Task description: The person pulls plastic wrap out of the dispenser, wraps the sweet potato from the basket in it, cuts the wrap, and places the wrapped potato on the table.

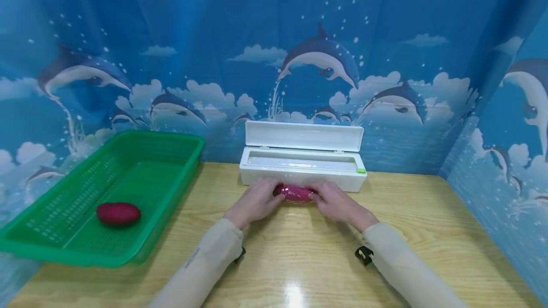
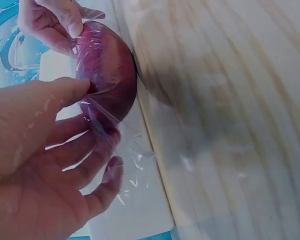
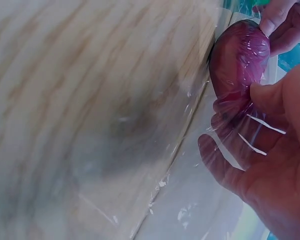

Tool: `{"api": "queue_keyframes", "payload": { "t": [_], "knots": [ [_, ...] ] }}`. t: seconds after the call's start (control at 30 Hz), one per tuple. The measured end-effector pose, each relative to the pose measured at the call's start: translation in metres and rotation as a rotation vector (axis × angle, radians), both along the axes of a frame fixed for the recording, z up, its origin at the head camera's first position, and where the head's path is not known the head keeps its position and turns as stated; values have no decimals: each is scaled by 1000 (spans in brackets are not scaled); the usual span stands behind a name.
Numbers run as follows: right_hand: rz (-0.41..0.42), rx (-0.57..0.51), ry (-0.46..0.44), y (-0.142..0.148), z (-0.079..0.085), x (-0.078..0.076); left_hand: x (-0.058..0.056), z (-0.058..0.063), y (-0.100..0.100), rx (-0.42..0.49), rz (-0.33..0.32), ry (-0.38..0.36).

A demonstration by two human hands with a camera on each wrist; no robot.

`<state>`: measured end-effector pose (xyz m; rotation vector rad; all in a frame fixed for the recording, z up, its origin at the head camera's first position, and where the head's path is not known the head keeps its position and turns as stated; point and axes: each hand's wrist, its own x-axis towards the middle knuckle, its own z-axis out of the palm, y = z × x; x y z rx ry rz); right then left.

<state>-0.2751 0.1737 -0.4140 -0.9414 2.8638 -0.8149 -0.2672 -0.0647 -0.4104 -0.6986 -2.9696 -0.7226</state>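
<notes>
A red-purple sweet potato (image 1: 295, 193) lies in front of the white cling film dispenser (image 1: 299, 178), with transparent cling film (image 2: 107, 90) drawn tightly over part of it. My left hand (image 1: 257, 201) holds its left end, thumb and fingers pinching film and sweet potato together. On the opposite end my right hand (image 1: 340, 202) grips the same way, thumb on top and fingers curled beneath the film. Wrinkled film spreads loosely past the fingers in both wrist views. The sweet potato's underside is hidden.
The dispenser's lid (image 1: 304, 135) stands raised, and a green slider (image 1: 361, 170) sits at its right end. To the left is a green basket (image 1: 160, 135) holding another sweet potato (image 1: 118, 213). A dolphin-print curtain (image 1: 239, 22) backs the wooden table (image 1: 274, 260).
</notes>
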Motion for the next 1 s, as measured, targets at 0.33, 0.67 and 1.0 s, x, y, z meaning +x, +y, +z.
{"api": "queue_keyframes", "payload": {
  "t": [0.33,0.67,1.0],
  "knots": [
    [-34,36,34,2,5,6,4,4,4,-54,11,81],
    [-131,-129,307,51,17,17,11,4,4,-39,34,152],
    [-439,-214,210,104,4,4,13,8,8,-52,29,130]
  ]
}}
